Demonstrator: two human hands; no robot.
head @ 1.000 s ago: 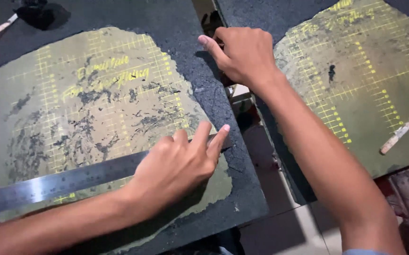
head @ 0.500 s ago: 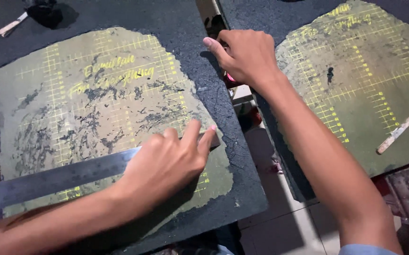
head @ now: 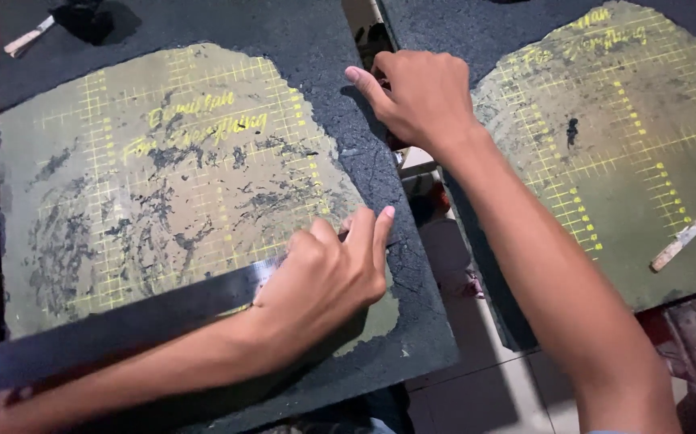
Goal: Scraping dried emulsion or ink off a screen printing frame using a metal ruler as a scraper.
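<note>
Steel under my left hand (head: 324,277): my fingers (head: 362,233) lie together, flat and nearly straight, pressing down the near end of a long metal ruler (head: 123,325); nothing is gripped, the palm simply bears on it; the ruler runs slantwise from my knuckles toward the lower left, under my forearm, its far end past the frame's edge. My right hand (head: 424,96) sits at the far right edge of the same board, fingers curled together over that edge and the thumb (head: 364,80) stuck out along it; whether they pinch anything below I cannot tell.

Outward from there: the ruler lies across a worn green cutting mat (head: 163,185), its yellow grid scuffed away in dark patches, its border ragged; the mat rests on a black rough-surfaced board (head: 340,120), which shows as a bare margin along the far side, the right and the near corner. Just right of my fingertips the board's edge drops into a narrow gap, with pale floor tiles (head: 476,378) below; across it stands a second board with another green mat (head: 605,137), a small pale wooden stick (head: 689,233) lying near its right side. At the far left corner another pale stick (head: 26,38) lies beside a dark object (head: 87,18).
</note>
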